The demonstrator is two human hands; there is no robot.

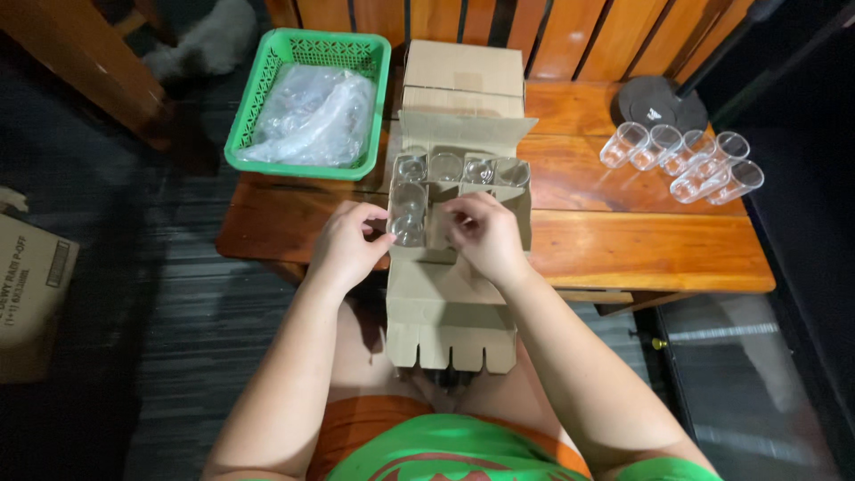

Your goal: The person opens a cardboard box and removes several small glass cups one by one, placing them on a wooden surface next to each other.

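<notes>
An open brown cardboard box (450, 303) with inner dividers rests at the near edge of a wooden table (623, 240), its front flap hanging toward my lap. Several clear glasses (445, 167) stand in its compartments. My left hand (346, 242) touches the box's left side, next to a glass (408, 214) in the near-left compartment. My right hand (485, 236) reaches into the middle of the box, fingers pinched at a cardboard divider. Whether it grips the divider or a glass is hidden by the fingers.
A green plastic basket (258, 98) with crumpled clear plastic sits at the table's back left. Several clear glasses (686, 160) lie on their sides at the right. A black round stand base (659, 102) is behind them. Another cardboard box (31, 285) stands on the floor at left.
</notes>
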